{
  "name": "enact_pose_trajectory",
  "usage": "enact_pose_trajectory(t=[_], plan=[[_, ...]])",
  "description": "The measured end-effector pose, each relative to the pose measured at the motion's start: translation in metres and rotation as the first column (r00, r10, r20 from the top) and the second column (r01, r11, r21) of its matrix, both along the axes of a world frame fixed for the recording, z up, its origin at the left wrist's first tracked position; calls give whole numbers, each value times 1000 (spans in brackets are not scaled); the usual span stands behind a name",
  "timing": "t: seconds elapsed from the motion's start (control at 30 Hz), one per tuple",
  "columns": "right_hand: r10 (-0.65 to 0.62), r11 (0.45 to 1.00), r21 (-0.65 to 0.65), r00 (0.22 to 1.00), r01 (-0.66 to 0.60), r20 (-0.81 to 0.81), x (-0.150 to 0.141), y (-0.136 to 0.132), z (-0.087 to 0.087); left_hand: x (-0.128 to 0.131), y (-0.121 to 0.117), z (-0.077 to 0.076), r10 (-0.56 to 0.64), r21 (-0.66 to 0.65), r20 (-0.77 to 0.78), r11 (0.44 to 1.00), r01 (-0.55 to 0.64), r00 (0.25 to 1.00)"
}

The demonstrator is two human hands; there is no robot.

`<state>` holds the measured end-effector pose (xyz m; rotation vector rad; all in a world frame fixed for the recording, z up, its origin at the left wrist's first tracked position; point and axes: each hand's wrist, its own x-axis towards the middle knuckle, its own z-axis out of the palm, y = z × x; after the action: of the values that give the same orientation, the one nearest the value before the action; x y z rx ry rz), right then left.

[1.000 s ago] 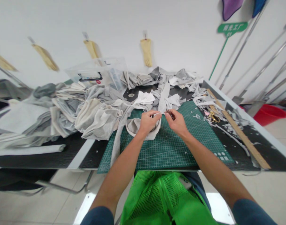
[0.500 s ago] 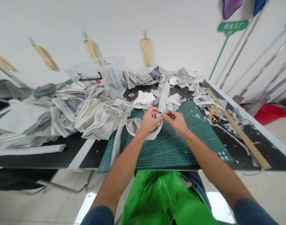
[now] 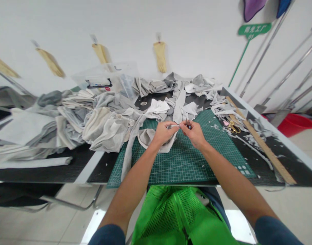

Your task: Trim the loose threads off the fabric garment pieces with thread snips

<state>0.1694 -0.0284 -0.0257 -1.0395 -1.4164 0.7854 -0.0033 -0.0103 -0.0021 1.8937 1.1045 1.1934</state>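
Observation:
My left hand (image 3: 163,132) is closed on a grey fabric piece (image 3: 149,137) that hangs down onto the green cutting mat (image 3: 181,160). Its thumb and fingers pinch the cloth's upper edge. My right hand (image 3: 194,132) is closed around a small dark tool (image 3: 187,123), perhaps thread snips, with the tip held against that pinched edge. Both hands meet just above the far part of the mat.
Heaps of grey and white fabric (image 3: 94,119) cover the table's left and back. A clear plastic box (image 3: 107,80) stands behind them. Gold scissors (image 3: 232,127) and a long wooden ruler (image 3: 258,143) lie at the right among scraps. A red bucket (image 3: 294,123) stands on the floor.
My hands have come closer together at the cloth's edge; the right hand with the tool moved left to meet the left hand's pinch. The fabric heap has not moved.

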Motion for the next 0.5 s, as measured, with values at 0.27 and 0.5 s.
enact_pose_trajectory(t=[0.27, 0.5], plan=[[-62, 998, -36, 995, 59, -84, 0, 2, 1, 0, 2, 0, 11, -38, 92, 999, -7, 996], [27, 999, -37, 983, -34, -180, 3, 1, 5, -1, 7, -4, -17, -94, 153, 995, 32, 988]])
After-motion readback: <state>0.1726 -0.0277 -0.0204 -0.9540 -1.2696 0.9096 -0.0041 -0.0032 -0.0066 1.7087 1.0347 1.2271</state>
